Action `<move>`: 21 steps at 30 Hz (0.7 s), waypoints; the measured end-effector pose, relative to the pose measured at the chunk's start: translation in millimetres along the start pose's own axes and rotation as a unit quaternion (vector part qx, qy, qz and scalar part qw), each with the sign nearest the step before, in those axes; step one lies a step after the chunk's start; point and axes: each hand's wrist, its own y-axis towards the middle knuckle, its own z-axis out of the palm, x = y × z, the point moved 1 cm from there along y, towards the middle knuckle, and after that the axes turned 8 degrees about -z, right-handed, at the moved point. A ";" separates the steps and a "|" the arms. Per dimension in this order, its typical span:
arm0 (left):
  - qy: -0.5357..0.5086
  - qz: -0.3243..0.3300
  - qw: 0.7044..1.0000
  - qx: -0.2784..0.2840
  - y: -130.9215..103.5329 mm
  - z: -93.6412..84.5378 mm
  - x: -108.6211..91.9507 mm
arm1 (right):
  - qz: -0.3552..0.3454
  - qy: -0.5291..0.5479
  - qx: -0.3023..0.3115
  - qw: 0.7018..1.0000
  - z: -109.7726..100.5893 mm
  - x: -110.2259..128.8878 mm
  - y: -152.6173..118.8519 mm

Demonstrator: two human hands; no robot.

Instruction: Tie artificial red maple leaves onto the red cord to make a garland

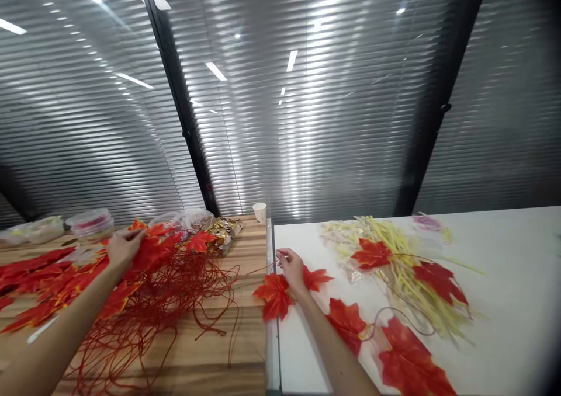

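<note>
My left hand point(124, 247) is at the pile of red artificial maple leaves point(83, 276) on the wooden table, fingers closed on a red maple leaf point(151, 251). Beside and below it spreads a tangle of thin red cord point(162, 297). One strand of this cord point(252, 271) runs right to my right hand point(291, 270), whose fingertips pinch it above the seam of the two tables. Red maple leaves on either side of my right wrist, such as the left one point(274, 297), lie near it. More leaves strung on cord point(346, 326) trail rightward over the white table.
Pale yellow strips point(403, 250) lie in a heap on the white table point(517, 267). Along the back of the wooden table point(210, 349) stand round plastic tubs point(90, 223), a gold foil packet point(227, 232) and a paper cup point(260, 212). Window blinds point(307, 121) rise behind.
</note>
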 end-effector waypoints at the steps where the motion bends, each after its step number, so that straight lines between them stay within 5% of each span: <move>1: 0.010 -0.023 1.000 -0.010 3.1 -5.4 -14.1 | -0.001 -0.002 0.002 1.000 0.1 2.1 -0.2; 4: -0.056 0.086 0.989 -0.110 -9.1 -22.3 -73.6 | 0.001 -0.006 0.005 1.000 0.2 7.0 -0.5; 6: -0.144 0.173 0.964 -0.142 -41.1 -24.7 -117.5 | 0.005 -0.009 0.005 1.000 -0.2 8.8 -1.0; 8: -0.243 0.185 0.950 -0.072 -87.3 -13.0 -153.5 | 0.003 -0.007 0.004 1.000 -1.5 9.6 -1.9; 10: -0.339 0.128 0.930 0.055 -137.6 11.8 -174.4 | -0.008 -0.003 -0.002 1.000 -3.6 10.2 -2.5; 13: -0.462 -0.013 0.850 0.252 -199.1 61.3 -174.3 | -0.021 -0.008 -0.020 1.000 -7.0 11.1 -1.7; 16: -0.514 -0.143 0.764 0.364 -230.7 107.5 -148.4 | -0.027 -0.028 -0.039 0.998 -8.7 10.9 0.7; 19: -0.530 -0.208 0.711 0.413 -236.9 134.8 -119.7 | -0.035 -0.059 -0.051 0.996 -8.7 9.9 2.2; 21: -0.536 -0.204 0.700 0.425 -233.2 139.9 -107.2 | -0.051 -0.078 -0.061 0.994 -8.6 10.9 1.4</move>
